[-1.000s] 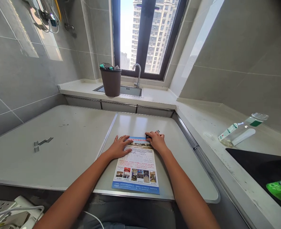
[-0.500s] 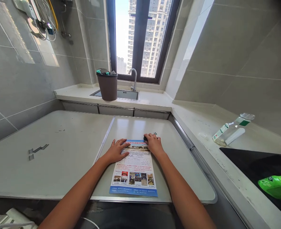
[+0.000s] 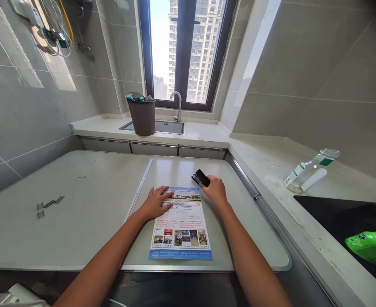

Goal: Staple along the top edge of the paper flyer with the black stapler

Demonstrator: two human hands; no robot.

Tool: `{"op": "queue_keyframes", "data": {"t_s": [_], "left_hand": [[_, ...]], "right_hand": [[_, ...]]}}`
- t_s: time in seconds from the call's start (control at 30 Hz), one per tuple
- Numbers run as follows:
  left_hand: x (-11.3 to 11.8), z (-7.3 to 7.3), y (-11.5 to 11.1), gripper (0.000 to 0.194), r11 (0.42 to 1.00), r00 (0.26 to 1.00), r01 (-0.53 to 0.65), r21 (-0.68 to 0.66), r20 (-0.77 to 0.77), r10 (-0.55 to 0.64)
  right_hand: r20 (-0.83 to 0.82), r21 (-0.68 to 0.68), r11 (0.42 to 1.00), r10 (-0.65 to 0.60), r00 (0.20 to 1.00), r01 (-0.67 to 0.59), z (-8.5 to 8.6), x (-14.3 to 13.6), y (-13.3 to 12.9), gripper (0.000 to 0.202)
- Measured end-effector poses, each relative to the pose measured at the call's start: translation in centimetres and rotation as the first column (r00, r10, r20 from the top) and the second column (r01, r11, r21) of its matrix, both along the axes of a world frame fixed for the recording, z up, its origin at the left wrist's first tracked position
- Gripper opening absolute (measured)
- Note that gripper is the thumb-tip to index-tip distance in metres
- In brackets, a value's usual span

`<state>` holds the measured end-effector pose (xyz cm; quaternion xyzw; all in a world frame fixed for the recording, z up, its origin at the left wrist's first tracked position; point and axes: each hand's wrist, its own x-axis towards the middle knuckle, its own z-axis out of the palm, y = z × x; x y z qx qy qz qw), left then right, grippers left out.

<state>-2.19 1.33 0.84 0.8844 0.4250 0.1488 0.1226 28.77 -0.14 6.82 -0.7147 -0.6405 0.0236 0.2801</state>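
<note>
Head view: we have the printed flyer (image 3: 181, 217) lying flat on the right-hand section of the pale table (image 3: 88, 230), its long axis running away from us with a slight lean to the left at the far end. Its red title stands at the far edge and its blue bottom band lies near the table's front edge, so the print reads upright to us. Just beyond the sheet's far right corner we hold a black stapler (image 3: 201, 177), its long axis slanting away and to the left, its two arms parted at the end that points from us. Our right hand (image 3: 216, 189) is closed around the stapler's rear part, fingers curled, while that forearm reaches in from the lower right and angles inward. Our left hand (image 3: 156, 203) lies palm down with fingers spread over the flyer's upper left edge, pinching nothing, the thumb stretched across the print; its forearm slants in from the lower left. Small grey pieces (image 3: 49, 204) lie well apart on the table's left section. Past the table we see a brown bucket (image 3: 142, 119) by the sink (image 3: 170, 127), and a glass bottle (image 3: 312, 170) on the counter at right.
</note>
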Motion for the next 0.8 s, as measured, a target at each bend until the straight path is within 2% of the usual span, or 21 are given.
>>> {"op": "queue_keyframes", "data": {"t_s": [0.1, 0.2, 0.27, 0.37, 0.43, 0.53, 0.8], "left_hand": [[0.0, -0.3, 0.3, 0.053, 0.999, 1.0, -0.022, -0.033, 0.01, 0.023], [0.0, -0.6, 0.8, 0.052, 0.995, 0.997, -0.061, -0.083, 0.05, 0.065], [-0.1, -0.9, 1.1, 0.053, 0.992, 0.992, -0.08, -0.096, 0.09, 0.088], [-0.3, -1.5, 1.5, 0.052, 0.991, 0.978, -0.107, -0.076, 0.173, 0.119], [-0.5, -1.9, 1.7, 0.051, 0.992, 0.965, -0.121, -0.044, 0.227, 0.128], [-0.8, -2.6, 2.0, 0.048, 0.992, 0.958, -0.122, -0.011, 0.261, 0.121], [-0.7, -3.0, 2.1, 0.043, 0.99, 0.964, -0.139, 0.039, 0.234, 0.126]], "right_hand": [[-0.087, -0.036, 0.966, 0.252, 0.964, -0.256, -0.2, -3.2, -0.7, 0.014], [-0.154, -0.147, 0.851, 0.485, 0.861, -0.505, -0.9, -5.9, -1.5, 0.017], [-0.162, -0.185, 0.799, 0.549, 0.82, -0.571, -1.5, -7.0, -1.8, 0.019], [-0.148, -0.224, 0.767, 0.583, 0.799, -0.601, -1.9, -7.4, -2.0, 0.021], [-0.141, -0.255, 0.75, 0.596, 0.79, -0.611, -1.9, -6.9, -2.1, 0.02], [-0.142, -0.267, 0.761, 0.577, 0.805, -0.592, -1.6, -5.1, -2.5, 0.021], [-0.316, -0.254, 0.791, 0.476, 0.821, -0.556, -2.1, 3.8, -5.0, 0.042]]}}
